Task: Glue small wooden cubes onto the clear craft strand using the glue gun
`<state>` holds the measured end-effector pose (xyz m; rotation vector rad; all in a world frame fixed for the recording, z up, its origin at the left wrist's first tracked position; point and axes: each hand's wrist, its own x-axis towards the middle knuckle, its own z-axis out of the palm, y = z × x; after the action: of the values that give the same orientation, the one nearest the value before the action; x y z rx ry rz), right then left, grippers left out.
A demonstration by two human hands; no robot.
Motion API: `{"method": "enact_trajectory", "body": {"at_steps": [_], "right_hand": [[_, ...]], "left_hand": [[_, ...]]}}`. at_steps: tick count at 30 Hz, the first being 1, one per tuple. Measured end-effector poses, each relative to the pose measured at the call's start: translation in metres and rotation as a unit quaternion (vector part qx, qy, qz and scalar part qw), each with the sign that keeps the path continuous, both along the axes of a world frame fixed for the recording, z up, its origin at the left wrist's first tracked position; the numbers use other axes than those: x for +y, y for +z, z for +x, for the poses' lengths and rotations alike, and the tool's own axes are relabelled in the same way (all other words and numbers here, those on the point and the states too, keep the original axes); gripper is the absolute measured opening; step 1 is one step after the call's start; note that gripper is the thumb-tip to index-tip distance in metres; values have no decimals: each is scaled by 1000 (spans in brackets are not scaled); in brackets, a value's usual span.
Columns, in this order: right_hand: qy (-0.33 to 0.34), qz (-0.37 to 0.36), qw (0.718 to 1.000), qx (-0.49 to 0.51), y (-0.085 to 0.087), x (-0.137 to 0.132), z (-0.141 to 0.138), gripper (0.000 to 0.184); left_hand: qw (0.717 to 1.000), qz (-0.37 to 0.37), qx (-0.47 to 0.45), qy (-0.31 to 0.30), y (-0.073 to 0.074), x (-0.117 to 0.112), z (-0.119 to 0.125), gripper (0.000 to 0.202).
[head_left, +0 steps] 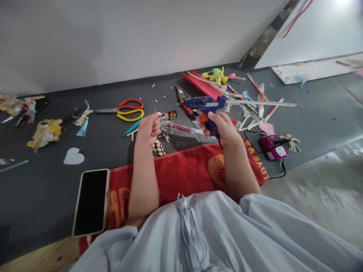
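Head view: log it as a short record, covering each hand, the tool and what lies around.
left hand: left hand pinched shut, apparently on a small pale piece; too small to identify
right hand: right hand gripping the handle of a blue glue gun
tool direction: nozzle toward the left; clear glue stick out the back
near left hand: scissors, wood bits
left side: paper heart, dark-screened phone
right side: purple box
under forearms: red towel

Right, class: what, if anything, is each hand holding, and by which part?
The right hand holds the blue glue gun by its handle. The left hand is closed; what its fingertips may pinch is too small to tell.
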<state>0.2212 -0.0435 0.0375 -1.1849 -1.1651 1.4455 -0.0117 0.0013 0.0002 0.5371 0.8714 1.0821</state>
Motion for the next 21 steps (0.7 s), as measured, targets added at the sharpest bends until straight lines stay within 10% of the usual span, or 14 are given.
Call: {"method": "enact_trajectory", "body": {"at_steps": [21], "right_hand": [[65, 3, 997, 34, -35, 8, -36, 41]], "left_hand": [[997, -62, -37, -8, 7, -1, 4, 16]]}}
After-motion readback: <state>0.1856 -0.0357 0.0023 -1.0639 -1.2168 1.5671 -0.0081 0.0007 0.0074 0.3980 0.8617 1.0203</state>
